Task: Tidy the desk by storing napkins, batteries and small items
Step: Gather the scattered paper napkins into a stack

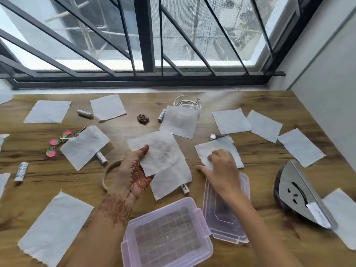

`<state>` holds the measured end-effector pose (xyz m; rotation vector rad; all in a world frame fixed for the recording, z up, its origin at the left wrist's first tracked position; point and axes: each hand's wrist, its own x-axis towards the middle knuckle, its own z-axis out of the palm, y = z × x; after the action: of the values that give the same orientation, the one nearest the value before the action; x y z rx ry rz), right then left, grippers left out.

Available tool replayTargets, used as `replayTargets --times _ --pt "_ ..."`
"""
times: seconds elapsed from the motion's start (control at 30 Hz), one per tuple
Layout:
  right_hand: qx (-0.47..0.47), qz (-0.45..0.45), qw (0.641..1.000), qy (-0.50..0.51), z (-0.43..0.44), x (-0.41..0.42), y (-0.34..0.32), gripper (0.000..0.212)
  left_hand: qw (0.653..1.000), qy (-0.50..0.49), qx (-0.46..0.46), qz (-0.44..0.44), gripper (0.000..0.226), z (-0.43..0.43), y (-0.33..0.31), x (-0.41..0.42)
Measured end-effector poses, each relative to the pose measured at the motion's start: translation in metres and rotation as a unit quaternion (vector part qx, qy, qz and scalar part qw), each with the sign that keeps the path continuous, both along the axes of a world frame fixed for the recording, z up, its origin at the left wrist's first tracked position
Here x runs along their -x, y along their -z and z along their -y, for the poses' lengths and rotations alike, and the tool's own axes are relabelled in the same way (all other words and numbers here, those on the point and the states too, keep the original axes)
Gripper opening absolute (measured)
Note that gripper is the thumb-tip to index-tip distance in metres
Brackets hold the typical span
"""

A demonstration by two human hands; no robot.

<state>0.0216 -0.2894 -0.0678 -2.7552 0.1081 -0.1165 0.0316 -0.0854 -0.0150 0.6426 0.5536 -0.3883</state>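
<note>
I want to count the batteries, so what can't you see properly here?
All in the head view:
- Battery: only one end shows; the lower napkin covers the rest.
- Bangle: partly behind the left hand, which pinches the upper napkin.
- Lid: the right arm crosses it.
- Right hand: its curled fingers hide whether it grips paper.
- Left-edge napkins: cut off by the frame.

Counter (265,170): wood-grain, under a barred window.
Napkins (48,112): scattered flat all over it.
Batteries (21,171): several, lying among the napkins.
Near edge: open pink container (167,236), its lid (217,218) just beside.
Others: glass ashtray (187,103), keychain (57,141), bangle (107,170), metal holder (300,191).
</note>
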Motion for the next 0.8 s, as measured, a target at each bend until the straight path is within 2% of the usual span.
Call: replayTargets --times 0.13,0.2,0.3,0.4,0.5,0.6,0.7,0.8 --pt "0.0 0.033 0.999 0.033 -0.005 -0.002 0.005 0.019 1.0 0.003 0.007 0.012 0.038 0.005 0.0 0.001" --pt "-0.02 0.04 0.998 0.045 -0.005 -0.005 0.006 0.017 1.0 0.002 0.011 0.009 0.036 0.006 -0.001 0.003" --pt "-0.163 0.036 0.98 0.104 -0.001 -0.01 -0.004 0.019 1.0 0.007 0.01 0.002 0.03 0.007 -0.002 0.006" --pt "-0.335 0.05 0.928 0.155 -0.002 -0.009 -0.025 0.014 1.0 0.01 0.007 0.001 0.026 0.012 -0.004 0.009" --pt "-0.411 0.097 0.896 0.138 -0.015 -0.002 -0.052 0.01 1.0 0.017 0.01 0.009 0.024 0.02 -0.006 0.011" --pt "-0.398 0.139 0.904 0.071 -0.035 0.008 -0.073 0.007 0.999 0.024 0.014 0.017 0.026 0.028 -0.005 0.011" --pt "-0.32 0.175 0.931 -0.001 -0.056 0.016 -0.077 0.007 0.998 0.042 0.044 0.035 0.041 0.038 -0.01 0.012" --pt "-0.229 0.174 0.956 -0.055 -0.071 0.02 -0.066 0.013 0.993 0.028 0.096 0.066 0.058 0.046 -0.016 0.011"
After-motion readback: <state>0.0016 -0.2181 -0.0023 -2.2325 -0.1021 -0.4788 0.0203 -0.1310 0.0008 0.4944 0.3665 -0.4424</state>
